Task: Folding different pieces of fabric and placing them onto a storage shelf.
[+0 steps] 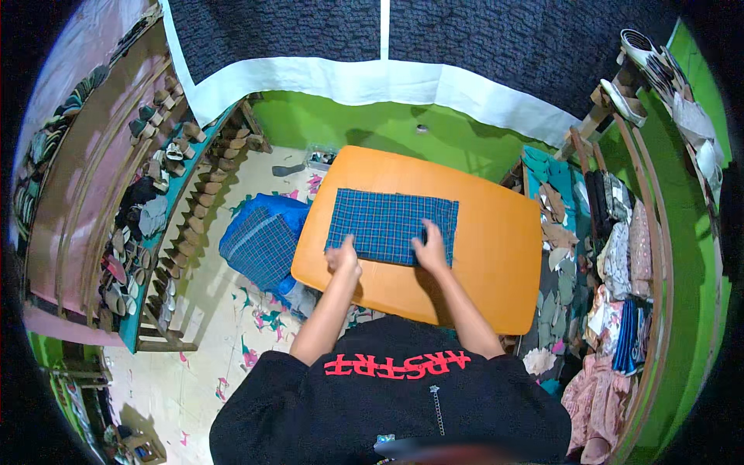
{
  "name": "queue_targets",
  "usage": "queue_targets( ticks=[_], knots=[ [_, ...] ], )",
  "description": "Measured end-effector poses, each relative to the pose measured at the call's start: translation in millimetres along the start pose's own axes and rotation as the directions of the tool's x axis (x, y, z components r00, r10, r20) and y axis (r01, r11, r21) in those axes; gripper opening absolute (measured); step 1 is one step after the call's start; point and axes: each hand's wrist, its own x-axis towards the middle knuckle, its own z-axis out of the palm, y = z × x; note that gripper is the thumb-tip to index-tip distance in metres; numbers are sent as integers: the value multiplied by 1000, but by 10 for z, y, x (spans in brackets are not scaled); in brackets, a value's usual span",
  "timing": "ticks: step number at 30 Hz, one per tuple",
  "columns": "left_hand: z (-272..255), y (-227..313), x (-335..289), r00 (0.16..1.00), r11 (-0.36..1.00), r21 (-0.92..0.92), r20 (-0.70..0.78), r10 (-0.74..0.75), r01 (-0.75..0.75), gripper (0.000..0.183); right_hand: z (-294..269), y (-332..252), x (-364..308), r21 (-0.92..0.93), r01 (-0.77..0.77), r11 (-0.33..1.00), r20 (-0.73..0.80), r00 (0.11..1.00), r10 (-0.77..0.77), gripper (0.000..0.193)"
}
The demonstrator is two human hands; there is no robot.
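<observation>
A blue checked cloth lies folded flat on an orange table. My left hand rests on the cloth's near left edge, fingers curled over the hem. My right hand presses on the cloth's near right part, fingers spread, close to a folded edge. Both forearms reach forward from my black top at the bottom of the view.
More blue checked cloth is piled on the floor left of the table. Wooden racks with shoes line the left wall. Folded fabrics and scraps fill shelves on the right. A dark curtain hangs behind.
</observation>
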Motion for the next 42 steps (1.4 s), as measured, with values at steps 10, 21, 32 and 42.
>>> queue_targets(
  ticks=[10,21,32,42],
  knots=[
    [188,264,-363,849,874,-482,436,298,-58,34,333,63,-233,-247,285,926,419,893,-163,55],
    [413,170,-1275,129,243,44,930,344,-969,42,-536,835,31,870,-491,50,418,788,453,58],
    [699,-218,-444,549,692,114,704,451,-713,68,-450,834,221,608,-341,717,85,926,368,52],
    [900,146,-427,383,993,58,924,-15,-101,36,-501,503,-90,-218,-382,898,-140,923,359,48]
  ],
)
